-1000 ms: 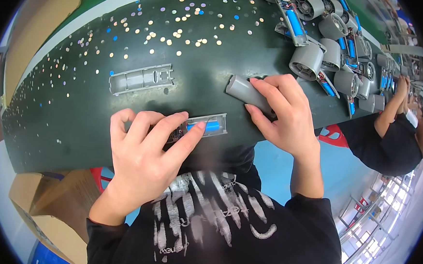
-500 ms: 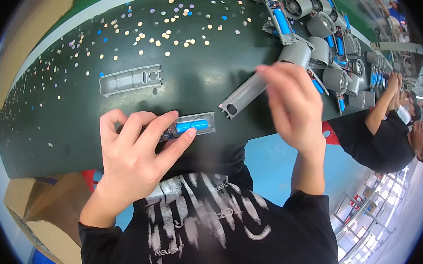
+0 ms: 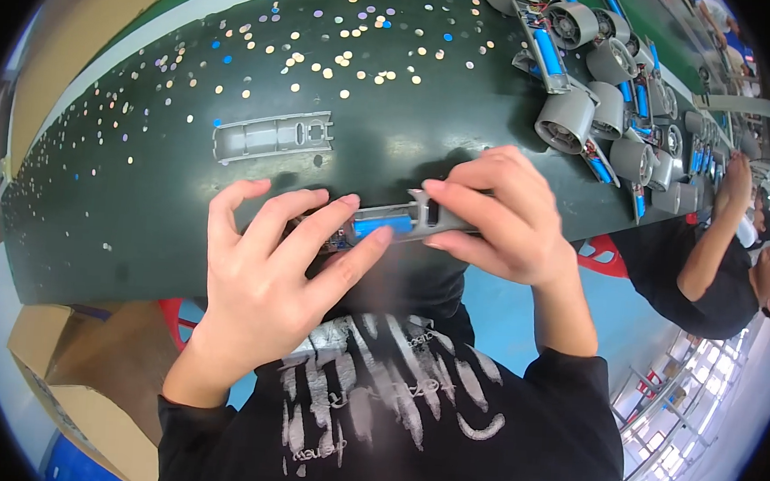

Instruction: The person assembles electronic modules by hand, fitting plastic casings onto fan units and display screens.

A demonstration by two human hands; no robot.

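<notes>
My left hand (image 3: 264, 268) is closed by the table's near edge on a narrow grey plastic housing, thumb and fingertips gripping its sides. Inside the housing lies a blue cylindrical battery (image 3: 394, 224), with small wired parts partly hidden under my fingers. My right hand (image 3: 514, 215) pinches a long grey plastic cover (image 3: 445, 219), most of which is behind the fingers. The cover's slotted end is at the housing's right end; whether the two are joined I cannot tell. Beyond my left hand, an open grey half-shell (image 3: 268, 139) lies on the dark green table.
Many small round discs (image 3: 343, 59) in pale, purple and blue are scattered across the table's far side. Several grey round-bodied units (image 3: 567, 119) with blue batteries are heaped at the far right. A co-worker's arm (image 3: 712, 234) shows beyond them. At lower left stands a cardboard box (image 3: 97, 399).
My right hand has lifted the grey cover off the table and brought it left to the end of the housing. My left hand still grips the housing. The whole view has shifted slightly.
</notes>
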